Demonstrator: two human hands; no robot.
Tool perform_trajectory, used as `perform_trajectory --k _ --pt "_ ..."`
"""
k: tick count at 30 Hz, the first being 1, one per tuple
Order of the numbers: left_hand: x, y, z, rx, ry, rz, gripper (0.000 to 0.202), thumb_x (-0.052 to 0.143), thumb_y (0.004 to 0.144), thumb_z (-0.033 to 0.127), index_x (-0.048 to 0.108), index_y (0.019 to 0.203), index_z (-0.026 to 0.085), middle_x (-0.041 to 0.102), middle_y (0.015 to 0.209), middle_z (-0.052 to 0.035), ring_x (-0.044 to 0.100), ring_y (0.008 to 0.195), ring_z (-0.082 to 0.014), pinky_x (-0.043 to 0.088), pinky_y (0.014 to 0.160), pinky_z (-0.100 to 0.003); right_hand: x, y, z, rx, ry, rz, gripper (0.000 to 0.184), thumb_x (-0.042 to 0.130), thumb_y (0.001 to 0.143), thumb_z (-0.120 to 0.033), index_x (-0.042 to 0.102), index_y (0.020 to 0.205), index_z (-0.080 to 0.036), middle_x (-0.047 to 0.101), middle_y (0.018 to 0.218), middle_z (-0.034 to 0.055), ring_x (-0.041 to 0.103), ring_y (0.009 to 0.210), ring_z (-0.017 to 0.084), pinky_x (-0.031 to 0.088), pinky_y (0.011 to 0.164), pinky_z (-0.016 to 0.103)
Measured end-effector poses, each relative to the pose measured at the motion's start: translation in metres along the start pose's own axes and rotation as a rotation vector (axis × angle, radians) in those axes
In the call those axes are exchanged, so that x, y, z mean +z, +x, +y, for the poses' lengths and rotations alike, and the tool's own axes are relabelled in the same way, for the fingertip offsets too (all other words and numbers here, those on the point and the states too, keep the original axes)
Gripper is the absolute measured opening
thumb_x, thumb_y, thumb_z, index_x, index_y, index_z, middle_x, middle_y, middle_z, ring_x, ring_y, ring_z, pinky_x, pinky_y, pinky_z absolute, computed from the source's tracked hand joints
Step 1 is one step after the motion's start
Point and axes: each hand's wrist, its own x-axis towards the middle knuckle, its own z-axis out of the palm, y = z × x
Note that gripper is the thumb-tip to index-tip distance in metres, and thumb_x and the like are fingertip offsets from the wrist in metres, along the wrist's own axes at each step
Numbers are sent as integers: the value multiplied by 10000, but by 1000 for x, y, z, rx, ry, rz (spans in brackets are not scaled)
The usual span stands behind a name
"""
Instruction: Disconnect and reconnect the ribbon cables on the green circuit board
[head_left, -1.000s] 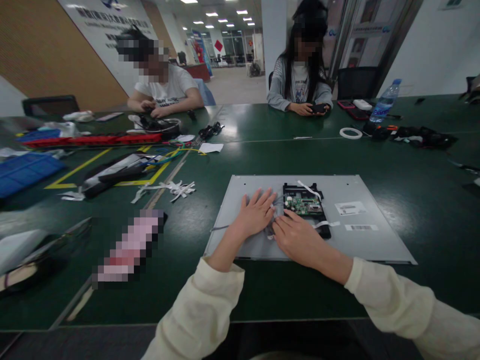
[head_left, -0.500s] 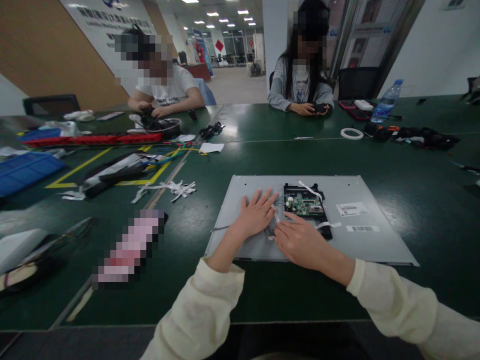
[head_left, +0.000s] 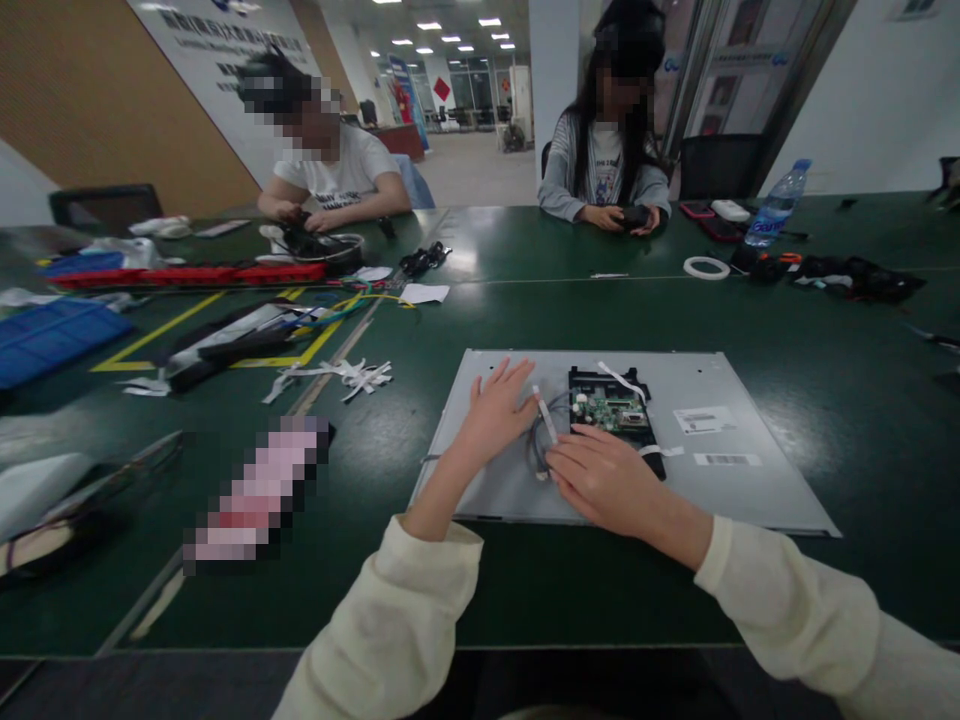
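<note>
A grey metal panel point(head_left: 757, 495) lies flat on the green table, with a black frame and green circuit board point(head_left: 611, 412) near its middle. My left hand point(head_left: 496, 412) is over the panel's left part, fingers spread, its thumb beside the upper end of a white tape strip point(head_left: 545, 415). The strip's lower end is at the fingertips of my right hand point(head_left: 604, 475), whose fingers are closed together; the exact grip is hidden. A looped grey cable point(head_left: 534, 448) runs under the strip. More white tape point(head_left: 660, 452) crosses the black frame.
A phone point(head_left: 259, 490) and a heap of white strips point(head_left: 360, 378) lie left of the panel. A blue basket point(head_left: 64, 335) stands farther left. Across the table are a bottle point(head_left: 780, 205), a tape roll point(head_left: 706, 267) and two people with their hands on dark objects.
My left hand has lifted and shifted slightly left and away from me, uncovering the tape strip and the grey cable. My right hand has hardly moved.
</note>
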Motion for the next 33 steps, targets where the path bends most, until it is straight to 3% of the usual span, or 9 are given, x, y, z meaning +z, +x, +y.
perform_trajectory --k 3,7,13,19,24,33 --pt "-2 2 3 -36 -12 117 361 432 894 289 529 1237 234 537 1339 -68 377 1327 -247 248 1091 -523 -4 0 -2 -45 88 -51 336 486 899 -280 583 1187 -140 587 1240 118 478 1217 208 364 1048 410" --pt "-9 5 3 -36 -78 225 277 437 881 228 603 1102 200 636 1177 -59 543 1146 -214 372 1031 -412 -7 0 -6 -97 144 -199 482 473 899 -386 464 1344 -202 386 1446 93 251 1372 267 247 1098 517" --pt "-14 4 2 -23 -120 373 236 444 870 184 615 1032 185 656 1101 -55 565 1091 -205 402 997 -374 -5 0 -9 -46 133 -265 508 451 906 -414 421 1379 -230 295 1495 83 140 1405 294 167 1105 570" --pt "-20 0 5 -76 -109 386 220 448 861 162 611 1005 192 650 1093 -52 566 1077 -208 403 983 -384 -2 6 -2 30 36 -225 476 437 917 -410 431 1364 -247 281 1499 90 116 1405 319 128 1078 637" --pt "-18 1 2 -69 -96 386 210 455 857 165 608 998 190 644 1088 -53 566 1065 -211 407 969 -380 6 10 24 171 -83 -189 440 410 927 -397 450 1343 -262 276 1500 94 117 1399 344 121 1046 677" --pt "-10 1 1 -30 -93 338 181 465 869 186 605 983 204 643 1075 -44 565 1062 -208 412 968 -403 11 -5 95 598 -235 -175 448 325 932 -437 467 1320 -265 272 1490 105 96 1388 374 135 989 721"
